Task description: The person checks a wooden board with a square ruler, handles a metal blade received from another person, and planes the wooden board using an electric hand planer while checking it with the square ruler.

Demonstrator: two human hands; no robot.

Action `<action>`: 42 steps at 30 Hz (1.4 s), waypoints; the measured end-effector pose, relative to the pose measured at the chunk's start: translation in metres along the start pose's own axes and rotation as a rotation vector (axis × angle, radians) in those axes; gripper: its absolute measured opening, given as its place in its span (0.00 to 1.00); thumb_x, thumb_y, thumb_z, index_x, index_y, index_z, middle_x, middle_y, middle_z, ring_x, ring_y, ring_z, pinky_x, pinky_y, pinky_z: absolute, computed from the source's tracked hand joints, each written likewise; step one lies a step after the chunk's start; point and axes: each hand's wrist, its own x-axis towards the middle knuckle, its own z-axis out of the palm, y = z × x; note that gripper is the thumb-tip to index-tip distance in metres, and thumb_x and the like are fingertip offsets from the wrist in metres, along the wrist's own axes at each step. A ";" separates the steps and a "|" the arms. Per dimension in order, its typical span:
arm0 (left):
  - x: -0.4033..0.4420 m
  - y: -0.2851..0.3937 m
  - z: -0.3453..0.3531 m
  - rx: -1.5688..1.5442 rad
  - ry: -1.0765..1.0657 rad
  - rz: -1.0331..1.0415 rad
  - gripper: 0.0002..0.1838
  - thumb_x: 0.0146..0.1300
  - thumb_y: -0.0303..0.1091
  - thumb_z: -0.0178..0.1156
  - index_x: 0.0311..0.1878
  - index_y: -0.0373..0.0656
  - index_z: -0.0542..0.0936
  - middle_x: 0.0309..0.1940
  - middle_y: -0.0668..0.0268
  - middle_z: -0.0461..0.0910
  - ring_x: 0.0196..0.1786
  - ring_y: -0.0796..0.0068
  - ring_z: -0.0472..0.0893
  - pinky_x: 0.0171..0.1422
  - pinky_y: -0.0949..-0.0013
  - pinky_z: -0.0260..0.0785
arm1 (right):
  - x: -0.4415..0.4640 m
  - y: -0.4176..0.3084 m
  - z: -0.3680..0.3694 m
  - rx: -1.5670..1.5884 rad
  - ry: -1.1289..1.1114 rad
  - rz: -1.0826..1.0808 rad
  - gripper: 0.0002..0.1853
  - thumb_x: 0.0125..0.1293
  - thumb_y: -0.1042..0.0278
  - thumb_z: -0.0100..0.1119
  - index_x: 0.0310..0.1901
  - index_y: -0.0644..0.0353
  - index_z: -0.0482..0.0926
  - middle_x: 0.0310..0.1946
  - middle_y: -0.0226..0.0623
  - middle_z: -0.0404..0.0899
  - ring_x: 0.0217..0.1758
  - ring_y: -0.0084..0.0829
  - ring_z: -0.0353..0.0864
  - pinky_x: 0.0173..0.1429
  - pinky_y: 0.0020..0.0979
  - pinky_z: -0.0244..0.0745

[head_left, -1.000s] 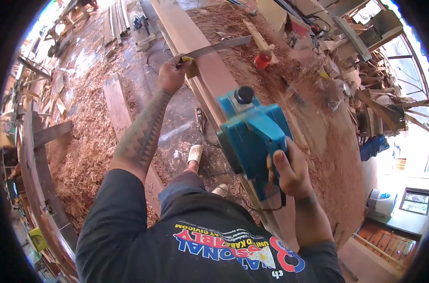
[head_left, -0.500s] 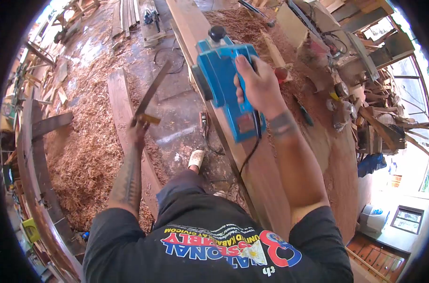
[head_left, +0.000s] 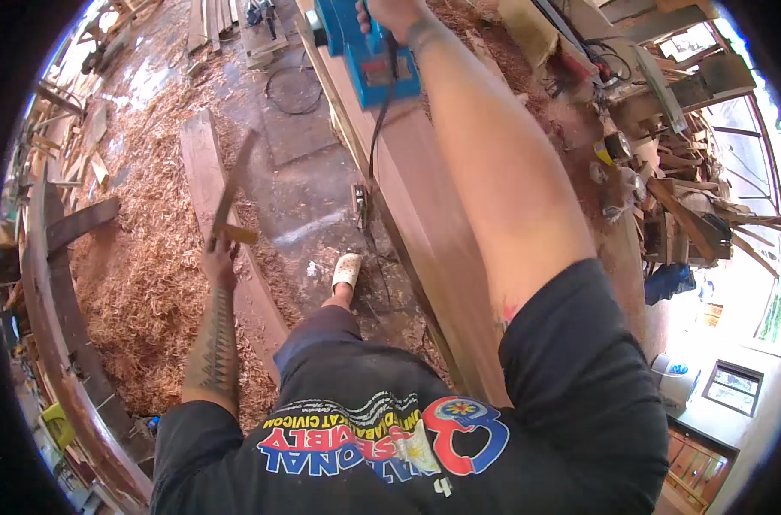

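My right hand (head_left: 394, 15), partly cut off by the top edge, is wrapped round the handle of a blue electric planer (head_left: 375, 69). The planer is at the far part of a long, thick reddish-brown timber (head_left: 425, 189); whether its sole touches the wood I cannot tell. A dark cord (head_left: 377, 137) trails back from it. Off to the left, my left hand (head_left: 220, 266) is closed round a try square (head_left: 235, 183), whose long dark blade points up and away. Its short yellowish-brown stock (head_left: 239, 233) juts out beside my fingers.
Wood shavings (head_left: 142, 300) are heaped on the left floor round another timber (head_left: 203, 163). A small tool (head_left: 359, 206) lies by the workpiece's left side, near my clog (head_left: 347, 270). Offcuts (head_left: 691, 180) are stacked at right. A long curved beam (head_left: 60, 360) runs along the left.
My right hand has moved the planer forward along the timber, toward the top of the view, with the arm stretching out. My left hand with the try square has shifted slightly left and lower.
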 end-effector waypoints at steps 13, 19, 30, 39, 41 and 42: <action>-0.191 0.060 0.180 0.280 -0.588 0.545 0.15 0.73 0.33 0.64 0.57 0.35 0.84 0.47 0.61 0.87 0.49 0.71 0.86 0.54 0.66 0.83 | -0.612 -0.134 -0.088 -0.025 0.086 0.377 0.18 0.81 0.51 0.50 0.51 0.61 0.73 0.28 0.30 0.75 0.25 0.21 0.74 0.30 0.26 0.71; -0.267 0.033 0.247 0.510 -0.567 0.703 0.14 0.73 0.37 0.65 0.55 0.39 0.86 0.37 0.65 0.90 0.37 0.79 0.85 0.42 0.69 0.78 | -0.853 -0.166 -0.130 -0.065 0.185 0.493 0.22 0.77 0.50 0.55 0.55 0.63 0.74 0.31 0.30 0.77 0.29 0.22 0.76 0.34 0.27 0.72; -0.250 0.008 0.258 0.458 -0.528 0.806 0.18 0.70 0.44 0.68 0.56 0.44 0.86 0.37 0.58 0.90 0.39 0.71 0.90 0.44 0.65 0.79 | -0.941 -0.194 -0.143 -0.120 0.176 0.581 0.43 0.69 0.29 0.60 0.60 0.70 0.74 0.33 0.31 0.81 0.33 0.23 0.80 0.38 0.29 0.76; -0.295 0.037 0.256 0.650 -0.446 0.852 0.18 0.70 0.42 0.67 0.57 0.43 0.86 0.41 0.53 0.90 0.44 0.64 0.91 0.46 0.63 0.80 | -0.768 -0.156 -0.134 -0.039 0.092 0.481 0.32 0.75 0.40 0.59 0.58 0.67 0.73 0.30 0.31 0.78 0.29 0.22 0.77 0.34 0.27 0.73; -0.288 0.035 0.255 0.648 -0.453 0.871 0.18 0.70 0.42 0.68 0.57 0.42 0.86 0.41 0.52 0.90 0.45 0.63 0.91 0.47 0.63 0.80 | -0.730 -0.153 -0.128 -0.035 0.076 0.479 0.29 0.77 0.42 0.57 0.56 0.66 0.73 0.29 0.31 0.77 0.28 0.20 0.77 0.33 0.25 0.73; -0.284 0.032 0.255 0.646 -0.457 0.880 0.19 0.70 0.41 0.68 0.57 0.41 0.86 0.41 0.52 0.90 0.45 0.63 0.91 0.47 0.63 0.80 | -0.712 -0.151 -0.124 -0.021 0.086 0.475 0.27 0.77 0.43 0.56 0.55 0.66 0.73 0.29 0.31 0.77 0.28 0.20 0.76 0.33 0.25 0.72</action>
